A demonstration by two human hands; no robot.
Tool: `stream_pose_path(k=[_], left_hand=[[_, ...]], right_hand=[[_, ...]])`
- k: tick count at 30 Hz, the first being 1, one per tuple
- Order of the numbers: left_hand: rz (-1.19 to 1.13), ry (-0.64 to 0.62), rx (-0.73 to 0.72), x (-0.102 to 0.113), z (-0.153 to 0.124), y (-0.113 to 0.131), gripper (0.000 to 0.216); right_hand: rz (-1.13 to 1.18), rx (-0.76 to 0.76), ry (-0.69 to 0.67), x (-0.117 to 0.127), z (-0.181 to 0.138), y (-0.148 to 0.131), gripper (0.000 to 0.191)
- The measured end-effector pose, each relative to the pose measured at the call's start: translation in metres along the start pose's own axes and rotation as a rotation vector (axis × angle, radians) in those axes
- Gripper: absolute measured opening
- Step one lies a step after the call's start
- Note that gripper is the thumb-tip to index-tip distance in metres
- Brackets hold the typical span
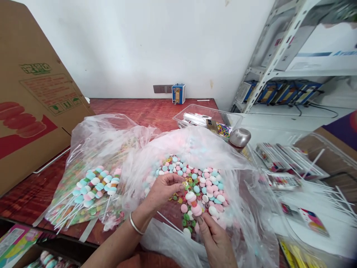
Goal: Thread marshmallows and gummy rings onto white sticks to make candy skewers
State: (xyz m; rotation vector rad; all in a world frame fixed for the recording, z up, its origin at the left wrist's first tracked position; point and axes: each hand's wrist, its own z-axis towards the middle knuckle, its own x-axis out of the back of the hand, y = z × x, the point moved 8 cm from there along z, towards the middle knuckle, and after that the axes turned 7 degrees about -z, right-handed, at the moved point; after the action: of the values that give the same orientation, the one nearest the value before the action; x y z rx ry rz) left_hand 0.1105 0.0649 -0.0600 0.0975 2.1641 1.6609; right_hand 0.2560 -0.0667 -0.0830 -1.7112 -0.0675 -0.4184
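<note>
My right hand point(216, 236) is closed on a candy skewer point(192, 203), pinched near its lower end. Pink and white round candies and an orange piece are threaded on it. At its upper tip, my left hand point(164, 190) pinches a small pale green gummy ring point(185, 184) between thumb and fingers. Beneath both hands, loose pink, blue and white candies point(213, 186) lie among green, yellow and red gummy rings point(189, 222) in an opened clear plastic bag point(195, 141). Finished-looking candy skewers point(95, 184) with white sticks rest in a pile on another bag, left of my hands.
A large cardboard box point(36, 93) stands on the left. Behind the bags is a clear tray point(189, 109) with a phone and beads; a metal-lidded jar point(240, 137) is beside it. A small blue box point(178, 93) sits by the wall. Right, shelving point(275, 59) and packets point(283, 162).
</note>
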Motion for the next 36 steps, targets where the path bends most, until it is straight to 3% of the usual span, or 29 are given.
stream_pose_path(k=[7, 14, 18, 24, 27, 31, 33, 36], left_hand=[[0.226, -0.049, -0.223, -0.014, -0.009, 0.019, 0.01], [-0.468, 0.021, 0.095, -0.028, -0.014, -0.029, 0.032], [-0.587, -0.129, 0.121, -0.057, -0.025, -0.031, 0.032], [-0.63, -0.135, 0.086, -0.078, -0.034, -0.035, 0.037], [-0.515, -0.112, 0.06, -0.077, -0.031, -0.041, 0.038], [-0.157, -0.052, 0.07, -0.055, -0.013, -0.046, 0.043], [0.162, 0.0, -0.097, -0.036, 0.005, -0.027, 0.038], [0.674, 0.053, -0.432, -0.02, 0.032, 0.01, 0.025]], right_hand=[[-0.257, 0.101, 0.099, 0.007, -0.007, -0.003, 0.042], [-0.304, 0.321, 0.207, -0.002, -0.015, -0.008, 0.032], [-0.313, 0.34, 0.204, -0.005, -0.015, -0.006, 0.032], [-0.258, 0.214, 0.25, -0.002, -0.012, 0.002, 0.044], [-0.041, 0.056, 0.18, -0.004, -0.002, 0.006, 0.048], [0.548, -0.36, -0.124, -0.03, 0.005, 0.023, 0.046], [0.736, -0.445, -0.152, -0.033, 0.005, 0.025, 0.047], [0.766, -0.449, -0.117, -0.027, 0.005, 0.029, 0.049]])
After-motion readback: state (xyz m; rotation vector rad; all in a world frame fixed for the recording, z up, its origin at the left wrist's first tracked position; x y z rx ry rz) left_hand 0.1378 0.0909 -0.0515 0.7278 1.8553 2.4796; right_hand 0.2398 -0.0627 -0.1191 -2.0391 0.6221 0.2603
